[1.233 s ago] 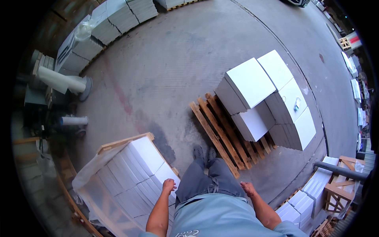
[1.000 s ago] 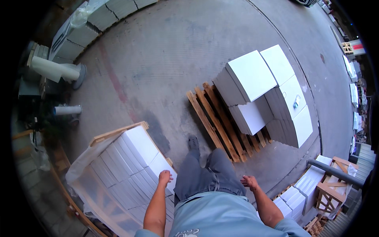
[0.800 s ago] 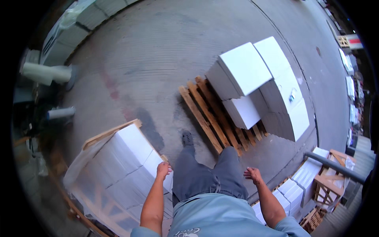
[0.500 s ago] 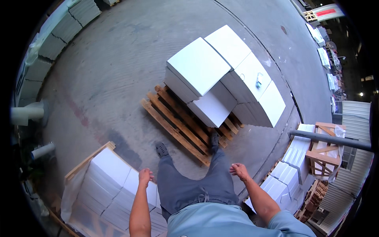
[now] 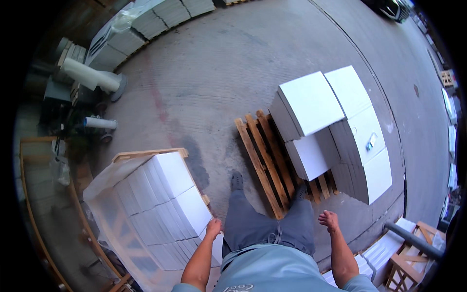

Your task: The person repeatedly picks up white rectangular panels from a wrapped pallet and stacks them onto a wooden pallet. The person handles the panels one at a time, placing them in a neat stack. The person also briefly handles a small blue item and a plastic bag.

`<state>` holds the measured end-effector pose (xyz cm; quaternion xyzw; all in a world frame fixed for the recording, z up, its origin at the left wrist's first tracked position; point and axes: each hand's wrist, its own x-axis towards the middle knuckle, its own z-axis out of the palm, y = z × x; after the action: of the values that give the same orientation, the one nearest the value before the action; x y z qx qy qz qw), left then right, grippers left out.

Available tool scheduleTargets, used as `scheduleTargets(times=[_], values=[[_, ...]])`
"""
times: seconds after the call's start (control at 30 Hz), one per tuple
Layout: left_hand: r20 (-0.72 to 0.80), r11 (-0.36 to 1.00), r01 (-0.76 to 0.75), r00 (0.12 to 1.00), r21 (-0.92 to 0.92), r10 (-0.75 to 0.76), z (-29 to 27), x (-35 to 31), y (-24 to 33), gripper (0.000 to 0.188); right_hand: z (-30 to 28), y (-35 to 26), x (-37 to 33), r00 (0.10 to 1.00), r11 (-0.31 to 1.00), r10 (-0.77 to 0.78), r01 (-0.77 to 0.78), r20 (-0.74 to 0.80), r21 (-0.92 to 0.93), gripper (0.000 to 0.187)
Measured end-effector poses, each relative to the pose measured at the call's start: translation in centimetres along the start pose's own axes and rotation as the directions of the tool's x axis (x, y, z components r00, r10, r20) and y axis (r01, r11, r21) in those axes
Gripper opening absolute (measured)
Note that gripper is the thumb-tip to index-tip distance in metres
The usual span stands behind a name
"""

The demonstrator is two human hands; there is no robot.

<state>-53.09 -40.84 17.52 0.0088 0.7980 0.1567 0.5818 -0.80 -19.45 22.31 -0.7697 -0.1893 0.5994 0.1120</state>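
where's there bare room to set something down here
Widest patch: the floor between the far stacks, wrapped stack and pallet. Smaller: the pallet's left side, bordered by the white stacks. Crowded: the pallet's right side, under those stacks, and the lower right, around a crate.

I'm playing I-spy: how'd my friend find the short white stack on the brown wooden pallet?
Find the brown wooden pallet right of centre. On it, the short white stack is nearest the person's dark right shoe. Its top sits lower than the neighbouring white stacks.
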Motion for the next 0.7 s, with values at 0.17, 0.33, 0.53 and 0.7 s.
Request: scheduleTargets(times=[0.17, 0.33, 0.53, 0.7], values=[[-0.065, 0.993, 0.050, 0.996, -0.107, -0.057, -5.8, -0.5, -3.9, 0.028, 6.0, -1.4, -0.2, 0.994, 0.994, -0.032, 0.042, 0.100, -0.098, 0.040], [-0.048, 0.985, 0.090, 0.994, -0.148, -0.098, -11.0, 1.0, -7.3, 0.029, 13.5, -2.7, -3.7, 0.980, 0.984, -0.109, 0.129, 0.164, -0.122, 0.037], [-0.036, 0.980, 0.069, 0.996, -0.184, -0.077, -14.6, 2.7, -6.9, 0.031, 17.8, -2.3, -6.1, 0.979, 0.984, -0.145, 0.158, 0.145, -0.081, 0.036], [-0.041, 0.977, -0.015, 0.999, -0.212, 0.007, -15.2, 4.8, -7.8, 0.021, 19.1, -2.9, -6.8, 0.960, 0.968, -0.218, 0.235, 0.179, -0.084, 0.026]])
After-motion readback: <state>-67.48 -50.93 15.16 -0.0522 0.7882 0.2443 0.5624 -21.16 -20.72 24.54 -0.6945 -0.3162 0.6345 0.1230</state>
